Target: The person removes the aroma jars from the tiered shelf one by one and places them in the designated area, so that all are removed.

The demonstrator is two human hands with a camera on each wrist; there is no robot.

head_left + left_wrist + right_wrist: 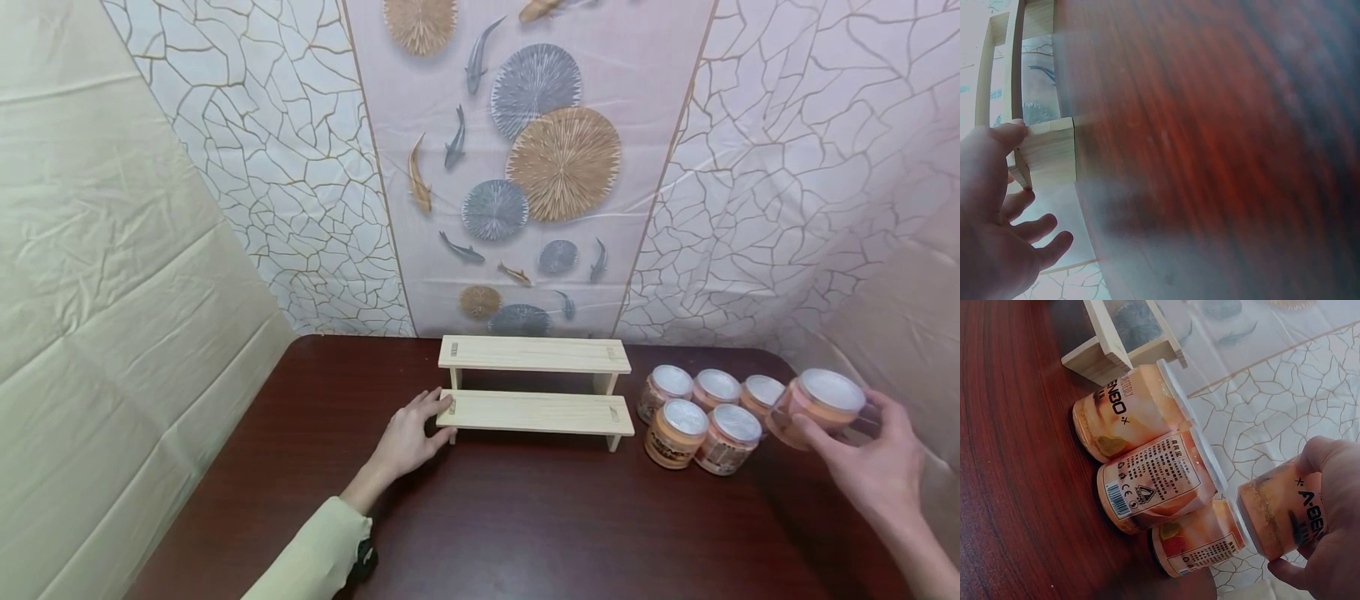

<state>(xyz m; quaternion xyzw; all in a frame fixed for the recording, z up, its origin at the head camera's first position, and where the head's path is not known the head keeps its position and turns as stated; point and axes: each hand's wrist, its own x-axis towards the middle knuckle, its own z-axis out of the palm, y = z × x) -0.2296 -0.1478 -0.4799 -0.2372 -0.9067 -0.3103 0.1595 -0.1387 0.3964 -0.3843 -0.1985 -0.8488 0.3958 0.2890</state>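
Observation:
My left hand is at the left end of the lower board of a two-step wooden shelf, thumb at the front edge and fingers at the end. In the left wrist view the thumb and a finger of the hand pinch the board's end, other fingers spread. My right hand grips an orange-labelled jar with a whitish lid, raised beside a group of similar jars. In the right wrist view the hand wraps round the held jar; its far side is hidden.
Several matching jars stand close together in two rows on the dark red-brown table, just right of the shelf. A patterned cloth hangs behind the table. Beige cloth hangs at the left.

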